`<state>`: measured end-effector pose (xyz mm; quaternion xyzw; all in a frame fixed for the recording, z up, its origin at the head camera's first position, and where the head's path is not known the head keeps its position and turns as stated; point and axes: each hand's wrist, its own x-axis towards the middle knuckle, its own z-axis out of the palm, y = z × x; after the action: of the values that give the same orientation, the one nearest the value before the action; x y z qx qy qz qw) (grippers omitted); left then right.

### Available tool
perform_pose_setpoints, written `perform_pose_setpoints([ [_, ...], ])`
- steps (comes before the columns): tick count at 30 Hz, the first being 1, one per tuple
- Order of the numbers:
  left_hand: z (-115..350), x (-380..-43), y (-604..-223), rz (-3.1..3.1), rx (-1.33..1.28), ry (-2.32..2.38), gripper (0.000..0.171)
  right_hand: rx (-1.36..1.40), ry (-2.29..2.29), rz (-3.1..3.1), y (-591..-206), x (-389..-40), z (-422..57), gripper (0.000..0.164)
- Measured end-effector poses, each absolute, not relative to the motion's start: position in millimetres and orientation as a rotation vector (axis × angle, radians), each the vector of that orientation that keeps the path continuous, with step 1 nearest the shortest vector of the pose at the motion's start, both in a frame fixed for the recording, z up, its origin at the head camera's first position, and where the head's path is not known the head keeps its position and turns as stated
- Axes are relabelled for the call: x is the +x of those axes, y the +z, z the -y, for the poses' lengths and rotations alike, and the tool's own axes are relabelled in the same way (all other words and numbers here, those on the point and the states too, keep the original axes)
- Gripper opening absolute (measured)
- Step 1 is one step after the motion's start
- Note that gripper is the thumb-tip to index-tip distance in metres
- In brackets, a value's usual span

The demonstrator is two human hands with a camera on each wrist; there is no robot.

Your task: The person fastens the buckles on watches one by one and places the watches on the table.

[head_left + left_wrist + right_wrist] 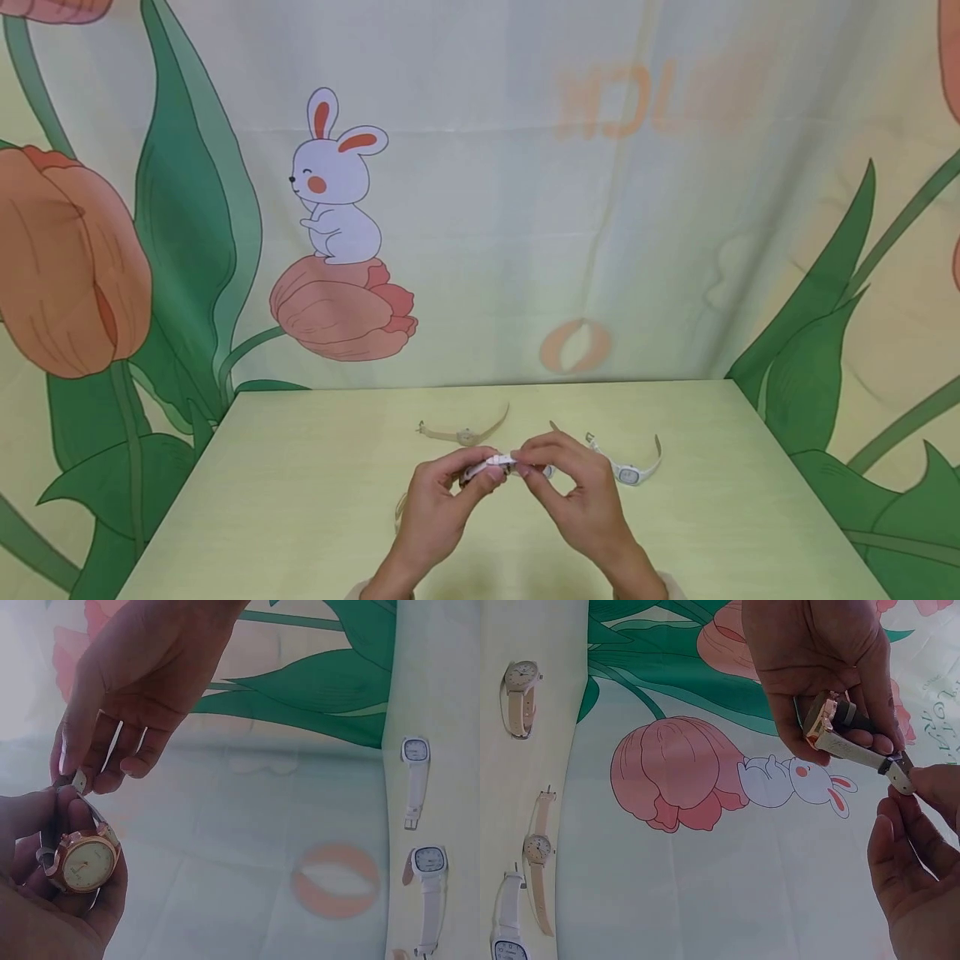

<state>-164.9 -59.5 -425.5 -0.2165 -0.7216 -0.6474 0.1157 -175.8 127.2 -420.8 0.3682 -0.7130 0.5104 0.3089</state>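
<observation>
My left hand holds a wristwatch by its case, fingers curled round it. The watch has a rose-gold case, a pale dial and a white strap with a dark inner side. My right hand pinches the tip of that strap between thumb and forefinger, its other fingers loosely bent in the left wrist view. A dark buckle sits round the strap close to the pinched tip, so the strap forms a loop. Both hands are raised over the table, in front of the other watches.
At the back of the pale green table lies a beige watch. A white square-faced watch lies on the right. Another white watch is mostly behind my right hand; a round pink-strapped one lies left. A printed curtain hangs behind.
</observation>
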Motion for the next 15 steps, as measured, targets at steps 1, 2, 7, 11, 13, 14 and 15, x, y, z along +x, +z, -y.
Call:
perform_pose_setpoints([
  [1, 59.9, -164.9, -425.2, 2.113, -0.633, -1.894, 0.013, 0.977, 1.348, 1.883, -421.7, -176.3, -127.2, 0.03],
  [2, 60.1, -164.9, -424.9, 2.113, -0.63, -1.893, 0.013, 0.978, 1.348, 1.883, -422.4, -176.7, -127.1, 0.03],
  [7, 60.4, -164.2, -422.9, 2.09, -0.631, -1.946, 0.014, 0.948, 1.368, 1.891, -423.4, -176.3, -124.7, 0.033],
  [11, 59.5, -163.4, -421.4, 2.062, -0.65, -1.994, 0.014, 0.933, 1.389, 1.862, -422.7, -174.8, -122.5, 0.03],
  [13, 59.2, -163.1, -421.1, 2.051, -0.658, -2.007, 0.013, 0.95, 1.385, 1.836, -423.1, -174.8, -122.3, 0.028],
  [14, 59.2, -163.0, -421.1, 2.049, -0.66, -2.011, 0.012, 0.962, 1.382, 1.823, -423.3, -175.0, -122.4, 0.027],
  [15, 59.2, -163.0, -421.2, 2.046, -0.664, -2.013, 0.013, 0.969, 1.381, 1.817, -423.5, -175.1, -122.5, 0.027],
])
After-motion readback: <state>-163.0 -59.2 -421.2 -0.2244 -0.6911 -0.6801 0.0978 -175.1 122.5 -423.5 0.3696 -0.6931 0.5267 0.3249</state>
